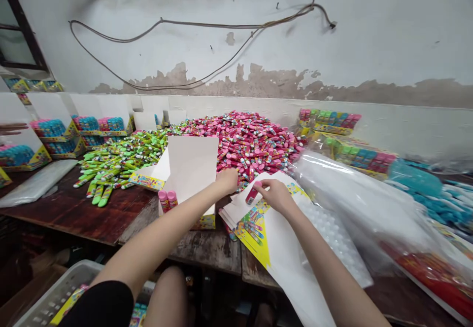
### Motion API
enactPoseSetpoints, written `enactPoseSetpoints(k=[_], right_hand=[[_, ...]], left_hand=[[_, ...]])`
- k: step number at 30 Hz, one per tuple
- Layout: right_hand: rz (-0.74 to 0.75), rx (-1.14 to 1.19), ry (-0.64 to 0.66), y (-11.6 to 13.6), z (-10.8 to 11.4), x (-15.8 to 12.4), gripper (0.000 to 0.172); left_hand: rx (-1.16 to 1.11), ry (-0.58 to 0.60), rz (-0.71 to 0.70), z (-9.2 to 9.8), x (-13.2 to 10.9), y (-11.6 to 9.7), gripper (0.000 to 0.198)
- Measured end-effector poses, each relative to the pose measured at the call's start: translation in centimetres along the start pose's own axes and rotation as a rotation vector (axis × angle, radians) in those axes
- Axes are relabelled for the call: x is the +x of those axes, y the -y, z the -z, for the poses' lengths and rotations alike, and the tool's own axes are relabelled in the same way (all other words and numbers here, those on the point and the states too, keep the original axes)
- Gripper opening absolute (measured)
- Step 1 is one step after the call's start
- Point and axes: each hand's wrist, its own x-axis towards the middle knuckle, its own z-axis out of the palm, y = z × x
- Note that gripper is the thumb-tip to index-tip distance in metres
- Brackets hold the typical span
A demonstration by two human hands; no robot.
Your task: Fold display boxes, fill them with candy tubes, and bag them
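Note:
My right hand (276,195) pinches a small pink capped tube (252,197) above a stack of printed white-and-yellow cardboard sheets (258,233). At the near edge of a large heap of pink tubes (254,139), my left hand (227,181) is closed, its fingertips turned away, so I cannot see what is in it. Below my left forearm stands a display box (194,162) with a tall white back panel and a yellow printed front. Two pink tubes (167,200) stand upright at its left end; my arm hides much of its inside.
Green tubes (111,162) are heaped at the left, with filled display boxes (101,127) behind. A person's hand (13,128) shows at the far left edge. Clear plastic bags (354,203) and blue pieces (424,194) lie right. A white basket (74,280) sits below the table.

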Motion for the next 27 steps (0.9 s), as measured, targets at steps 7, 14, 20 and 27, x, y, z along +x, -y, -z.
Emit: enactPoseSetpoints(k=[7, 14, 20, 27], right_hand=[[0.149, 0.313, -0.081, 5.2, 0.9, 2.0, 0.045], [0.451, 0.333, 0.199, 14.8, -5.8, 3.7, 0.024], [0.523, 0.173, 0.29, 17.0, -10.2, 5.0, 0.019], [0.511, 0.133, 0.377, 17.1, -11.4, 5.3, 0.018]], left_hand=[[-0.151, -0.136, -0.009, 11.2, -5.8, 9.5, 0.025], [-0.18, 0.006, -0.048, 9.2, -9.1, 18.0, 0.025], [-0.03, -0.079, -0.036, 6.5, -9.0, 18.8, 0.017], [-0.027, -0.049, -0.051, 5.3, -8.7, 19.2, 0.018]])
